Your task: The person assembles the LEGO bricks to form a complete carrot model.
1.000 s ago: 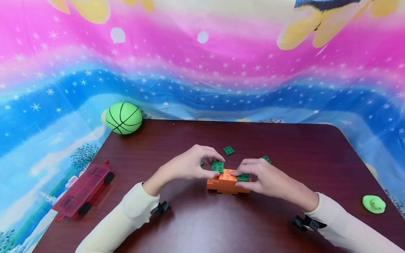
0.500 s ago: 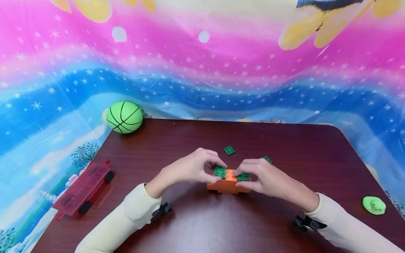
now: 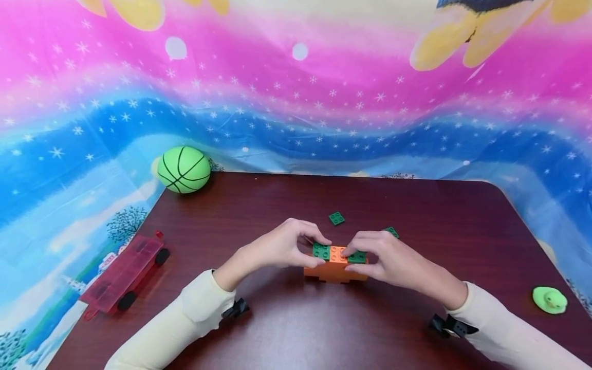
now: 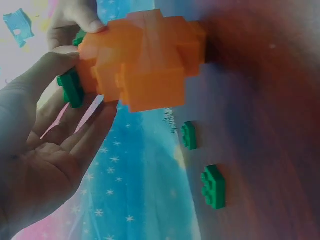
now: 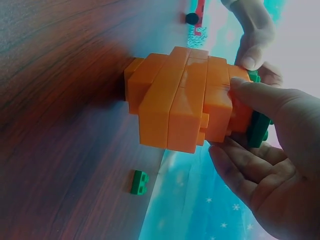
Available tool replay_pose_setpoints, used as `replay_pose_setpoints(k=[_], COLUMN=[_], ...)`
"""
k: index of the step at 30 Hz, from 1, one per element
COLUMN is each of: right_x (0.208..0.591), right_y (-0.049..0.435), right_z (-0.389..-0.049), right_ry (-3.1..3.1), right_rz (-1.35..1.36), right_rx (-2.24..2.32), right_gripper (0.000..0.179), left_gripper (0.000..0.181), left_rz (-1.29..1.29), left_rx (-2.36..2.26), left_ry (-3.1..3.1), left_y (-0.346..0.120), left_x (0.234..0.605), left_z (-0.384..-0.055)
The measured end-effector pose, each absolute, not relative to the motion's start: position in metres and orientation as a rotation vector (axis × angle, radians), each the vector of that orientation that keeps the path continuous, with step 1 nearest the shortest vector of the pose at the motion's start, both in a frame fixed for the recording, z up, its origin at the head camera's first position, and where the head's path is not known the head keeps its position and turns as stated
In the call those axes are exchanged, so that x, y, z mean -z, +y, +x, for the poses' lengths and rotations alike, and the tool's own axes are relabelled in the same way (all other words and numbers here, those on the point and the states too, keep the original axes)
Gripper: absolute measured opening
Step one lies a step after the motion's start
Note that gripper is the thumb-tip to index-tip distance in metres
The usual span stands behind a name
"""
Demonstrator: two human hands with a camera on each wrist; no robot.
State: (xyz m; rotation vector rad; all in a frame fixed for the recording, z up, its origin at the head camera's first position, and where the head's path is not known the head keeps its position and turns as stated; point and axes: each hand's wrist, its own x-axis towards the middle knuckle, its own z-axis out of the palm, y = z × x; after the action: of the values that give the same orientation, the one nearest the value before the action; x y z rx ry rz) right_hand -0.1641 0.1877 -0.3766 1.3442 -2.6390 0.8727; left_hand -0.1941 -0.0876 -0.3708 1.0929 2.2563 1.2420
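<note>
A stepped build of orange toy bricks (image 3: 335,272) stands on the table, narrower at its base. Thin green two-by-two bricks lie on its top: a left one (image 3: 321,251) and a right one (image 3: 357,257), with orange studs between them. My left hand (image 3: 284,244) pinches the left end around its green brick, thumb in front and fingers behind. At the other end, my right hand (image 3: 395,259) grips the build around the right green brick, which it partly covers. The right wrist view shows the thumb touching the orange side near the green brick (image 5: 258,130).
Loose green bricks lie behind the build, one in the middle (image 3: 336,218) and one past my right hand (image 3: 391,232). A green ball (image 3: 183,169) sits at the back left corner. A red toy wagon (image 3: 125,272) is at left, a green duck (image 3: 549,300) at right.
My left hand has lowered its green brick from a tilted position above the left end onto the orange top, where it now lies level. The right hand has stayed in place.
</note>
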Motion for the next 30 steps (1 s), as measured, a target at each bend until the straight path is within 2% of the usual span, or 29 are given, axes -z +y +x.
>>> replay_pose_setpoints(k=[5, 10, 13, 17, 23, 26, 30], right_x=[0.374, 0.369, 0.363, 0.358, 0.375, 0.388, 0.401], right_y=[0.189, 0.19, 0.193, 0.204, 0.235, 0.248, 0.26], right_z=[-0.164, -0.159, -0.161, -0.177, -0.208, -0.22, -0.234], right_ry=[-2.655, -2.656, -2.586, -2.633, -3.04, -3.166, -3.197], right_rz=[1.336, 1.316, 1.274, 1.105, 0.853, 0.792, 0.792], right_rx=[-0.816, -0.725, -0.663, -0.456, -0.271, -0.262, -0.3], right_gripper=[0.023, 0.025, 0.02, 0.016, 0.034, 0.044, 0.043], left_gripper=[0.022, 0.022, 0.021, 0.018, 0.017, 0.018, 0.018], left_rz=[0.997, 1.013, 1.01, 0.991, 0.967, 0.967, 0.972], left_rx=[-1.328, -1.313, -1.313, -1.323, -1.304, -1.297, -1.297], left_ry=[2.216, 2.242, 2.244, 2.247, 2.253, 2.254, 2.251], left_y=[-0.084, -0.084, -0.084, -0.085, -0.088, -0.088, -0.087], left_x=[0.38, 0.384, 0.385, 0.385, 0.384, 0.384, 0.383], left_z=[-0.194, -0.193, -0.194, -0.193, -0.191, -0.191, -0.191])
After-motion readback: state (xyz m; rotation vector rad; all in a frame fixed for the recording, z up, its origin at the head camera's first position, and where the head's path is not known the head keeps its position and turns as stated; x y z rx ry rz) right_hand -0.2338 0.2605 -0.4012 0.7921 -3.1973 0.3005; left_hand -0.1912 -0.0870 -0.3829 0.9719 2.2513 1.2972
